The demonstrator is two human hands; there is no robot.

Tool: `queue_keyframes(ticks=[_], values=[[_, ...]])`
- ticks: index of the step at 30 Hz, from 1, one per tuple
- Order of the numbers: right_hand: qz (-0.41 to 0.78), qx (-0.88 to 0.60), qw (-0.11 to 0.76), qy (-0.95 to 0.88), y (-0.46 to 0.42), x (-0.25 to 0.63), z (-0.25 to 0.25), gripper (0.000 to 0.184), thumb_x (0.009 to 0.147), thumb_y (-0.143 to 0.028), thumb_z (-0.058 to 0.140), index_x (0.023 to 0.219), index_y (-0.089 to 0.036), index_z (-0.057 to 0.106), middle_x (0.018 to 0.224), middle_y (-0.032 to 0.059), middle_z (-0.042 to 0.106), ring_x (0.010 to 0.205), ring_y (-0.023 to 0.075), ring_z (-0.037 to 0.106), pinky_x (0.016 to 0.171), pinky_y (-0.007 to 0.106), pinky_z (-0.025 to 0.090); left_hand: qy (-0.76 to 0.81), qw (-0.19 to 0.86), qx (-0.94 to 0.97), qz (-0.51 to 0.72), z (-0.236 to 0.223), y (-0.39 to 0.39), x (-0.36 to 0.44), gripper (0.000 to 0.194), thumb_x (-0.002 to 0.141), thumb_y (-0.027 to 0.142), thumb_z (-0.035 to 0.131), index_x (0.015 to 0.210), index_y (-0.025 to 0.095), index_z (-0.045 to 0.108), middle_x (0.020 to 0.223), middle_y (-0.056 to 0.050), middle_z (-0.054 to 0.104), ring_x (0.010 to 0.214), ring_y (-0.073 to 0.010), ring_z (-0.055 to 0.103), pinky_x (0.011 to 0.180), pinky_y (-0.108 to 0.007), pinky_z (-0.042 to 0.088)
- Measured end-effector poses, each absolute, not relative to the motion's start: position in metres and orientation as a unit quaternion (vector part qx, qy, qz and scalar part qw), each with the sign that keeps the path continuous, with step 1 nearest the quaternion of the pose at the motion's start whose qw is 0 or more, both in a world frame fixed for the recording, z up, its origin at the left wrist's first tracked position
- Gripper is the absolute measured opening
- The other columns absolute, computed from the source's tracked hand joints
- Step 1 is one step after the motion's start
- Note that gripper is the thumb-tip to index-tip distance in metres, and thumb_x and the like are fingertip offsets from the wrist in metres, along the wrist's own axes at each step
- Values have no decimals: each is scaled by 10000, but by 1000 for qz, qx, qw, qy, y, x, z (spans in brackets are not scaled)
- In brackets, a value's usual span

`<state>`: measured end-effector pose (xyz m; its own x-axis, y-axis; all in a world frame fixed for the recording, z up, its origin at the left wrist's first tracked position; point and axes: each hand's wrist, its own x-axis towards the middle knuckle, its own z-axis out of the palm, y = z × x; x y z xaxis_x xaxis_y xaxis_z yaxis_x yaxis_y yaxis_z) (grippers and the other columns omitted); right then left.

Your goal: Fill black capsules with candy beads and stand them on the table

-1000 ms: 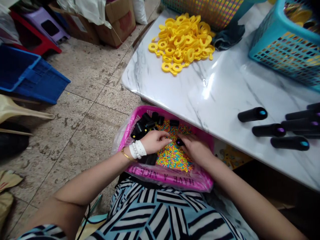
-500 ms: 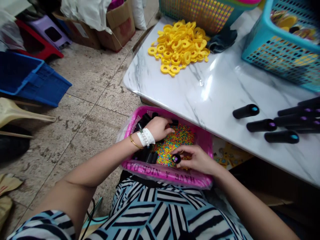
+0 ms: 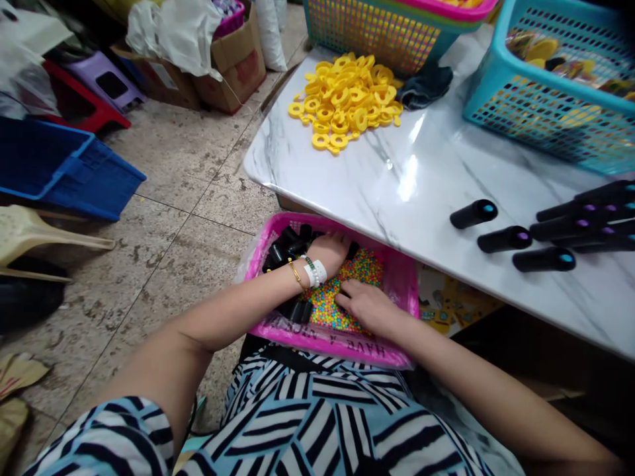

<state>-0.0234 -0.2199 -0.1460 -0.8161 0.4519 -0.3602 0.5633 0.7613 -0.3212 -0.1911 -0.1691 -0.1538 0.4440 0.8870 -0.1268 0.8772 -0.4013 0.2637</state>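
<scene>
A pink plastic basket (image 3: 414,291) lined with clear plastic sits at my lap. Small multicoloured beads (image 3: 333,311) fill much of it, and several black tubes (image 3: 280,251) are heaped along its left side. My left hand (image 3: 331,252) is closed at the far side of the beads, with a black tube (image 3: 352,250) showing at its fingertips. Nearer to me, my right hand (image 3: 368,305) has its fingers curled down into the beads. Whatever those fingers hold is hidden under the hand.
On the white marbled table (image 3: 357,192) lie a pile of yellow ring-shaped pieces (image 3: 342,99), a dark cloth (image 3: 425,86) and several black tubes (image 3: 543,259). Turquoise baskets (image 3: 540,99) stand at the back. A blue crate (image 3: 94,178) rests on the floor at left.
My left hand has moved right across the basket. My right hand, which held a black tube with beads at its open end, has turned palm down into the beads; that tube is now hidden.
</scene>
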Motion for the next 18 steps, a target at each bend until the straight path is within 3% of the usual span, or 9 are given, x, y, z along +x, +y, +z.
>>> queue_keyframes(ticks=[5,8,12,16,18], values=[[-460,283,-39,841,-219,-7,-130,275,816,-99,618,1075,-185,648,1067,69,674,977,180,634,868,309,500,515,161,840,60,-158,-173,-190,518,874,393,587,1275,74,512,1191,-193,590,1051,-308,578,875,-404,482],[-544,315,-101,771,-219,-5,-121,270,804,-122,634,1061,-198,663,1065,44,707,972,172,661,868,314,511,521,180,833,51,-159,-167,-183,528,874,462,581,1229,73,548,1165,-191,601,1079,-324,570,901,-418,475],[-541,346,-143,753,-226,-3,-106,311,786,-148,669,1090,-215,668,1058,33,716,957,170,671,879,313,513,528,204,824,31,-156,-162,-178,369,901,323,557,1186,92,592,1199,-183,598,1157,-312,543,940,-405,470],[-457,397,-240,759,-236,25,-72,331,766,-168,710,1084,-250,668,1082,29,694,986,178,653,884,295,512,511,195,835,54,-147,-174,-188,359,857,249,598,1188,110,610,1179,-165,633,1102,-280,596,944,-376,490],[-379,460,-303,743,-242,51,-56,301,763,-205,725,1054,-256,668,1089,36,678,1014,193,640,885,292,512,536,280,790,103,-146,-180,-197,357,810,210,634,1162,156,638,1207,-135,641,1080,-257,619,956,-359,490]])
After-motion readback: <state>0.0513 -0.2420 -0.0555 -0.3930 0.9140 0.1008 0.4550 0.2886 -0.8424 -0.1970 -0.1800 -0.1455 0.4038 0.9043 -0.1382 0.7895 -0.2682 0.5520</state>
